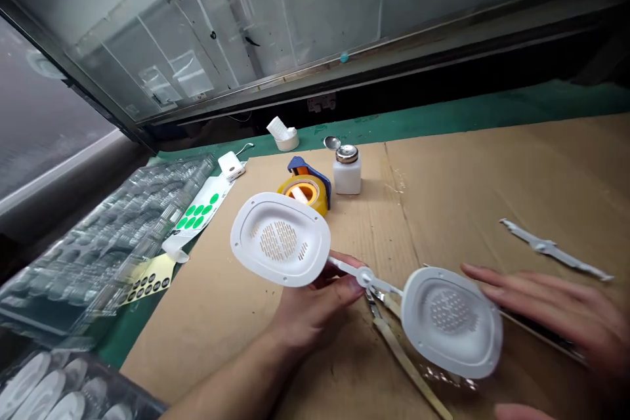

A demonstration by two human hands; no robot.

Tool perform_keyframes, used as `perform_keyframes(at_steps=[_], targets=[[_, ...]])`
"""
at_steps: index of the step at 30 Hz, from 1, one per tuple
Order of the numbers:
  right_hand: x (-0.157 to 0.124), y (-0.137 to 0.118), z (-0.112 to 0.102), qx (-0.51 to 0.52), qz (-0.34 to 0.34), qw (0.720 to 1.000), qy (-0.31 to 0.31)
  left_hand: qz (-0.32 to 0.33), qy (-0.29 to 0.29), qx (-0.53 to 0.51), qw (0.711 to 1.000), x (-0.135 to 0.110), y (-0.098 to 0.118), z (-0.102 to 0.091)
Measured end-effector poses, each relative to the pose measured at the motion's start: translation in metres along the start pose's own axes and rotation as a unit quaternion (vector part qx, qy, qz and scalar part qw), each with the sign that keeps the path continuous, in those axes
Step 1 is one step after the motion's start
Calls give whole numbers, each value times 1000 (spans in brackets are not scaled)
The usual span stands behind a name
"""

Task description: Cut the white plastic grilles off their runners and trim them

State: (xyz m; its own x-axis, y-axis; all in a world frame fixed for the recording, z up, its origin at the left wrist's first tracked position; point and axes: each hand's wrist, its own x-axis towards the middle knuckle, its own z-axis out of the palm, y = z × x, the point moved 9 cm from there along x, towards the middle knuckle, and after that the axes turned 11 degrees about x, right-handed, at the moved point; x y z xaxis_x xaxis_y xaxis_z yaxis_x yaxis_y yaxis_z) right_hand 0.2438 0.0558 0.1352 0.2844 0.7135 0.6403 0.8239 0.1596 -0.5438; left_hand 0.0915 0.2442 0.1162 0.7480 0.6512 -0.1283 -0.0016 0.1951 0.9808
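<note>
Left fingers (pixel 342 282) grip two joined perforated cups (pixel 280 239); right fingers (pixel 534 295) spread, empty.

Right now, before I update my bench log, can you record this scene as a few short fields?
Left hand: grips a white hinged bar joining two perforated white oval cups
Right hand: open, fingers spread, beside the nearer cup
Nearby: yellow tape roll in a blue dispenser; white pump bottle; loose white strip
Farther left: green dot stickers; clear plastic trays
Surface: cardboard sheet over a green mat
</note>
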Motion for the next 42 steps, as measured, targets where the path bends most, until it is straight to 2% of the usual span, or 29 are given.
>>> perform_keyframes(at_steps=[2, 5, 7, 10, 12, 15, 17, 21, 28, 31, 37, 42], targets=[[4, -8, -2, -12, -10, 999, -36, -10, 17, 8, 1000, -1, 0, 0], [16, -19, -18, -44, -8, 999, 18, -5, 6, 5, 1000, -3, 5, 5], [29, -36, -19, -53, -43, 997, 28, 8, -1, 0, 1000, -3, 10, 8], [56, -76, 0, -33, -119, 991, -46, 28, -2, -8, 1000, -3, 16, 8], [75, -99, 13, -21, -134, 988, -75, 39, 0, -8, 999, -4, 18, 7], [99, -129, 28, -16, -163, 985, -59, 54, 5, -4, 998, -4, 21, 5], [108, -138, 35, -18, -170, 984, -40, 64, 6, -3, 998, -4, 23, 4], [111, -138, 42, -16, -160, 987, -22, 76, 7, -10, 997, -3, 25, 3], [111, -141, 42, -26, -188, 980, -53, 66, 10, -32, 997, -3, 23, 4], [115, -140, 38, -47, -201, 977, -48, 62, 21, -33, 997, -2, 23, 1], [129, -122, 13, -98, -231, 968, -12, 44, 36, -57, 997, -1, 21, -2], [155, -108, -24, -131, -239, 962, 22, 19, 57, -77, 995, 5, 13, -7]])
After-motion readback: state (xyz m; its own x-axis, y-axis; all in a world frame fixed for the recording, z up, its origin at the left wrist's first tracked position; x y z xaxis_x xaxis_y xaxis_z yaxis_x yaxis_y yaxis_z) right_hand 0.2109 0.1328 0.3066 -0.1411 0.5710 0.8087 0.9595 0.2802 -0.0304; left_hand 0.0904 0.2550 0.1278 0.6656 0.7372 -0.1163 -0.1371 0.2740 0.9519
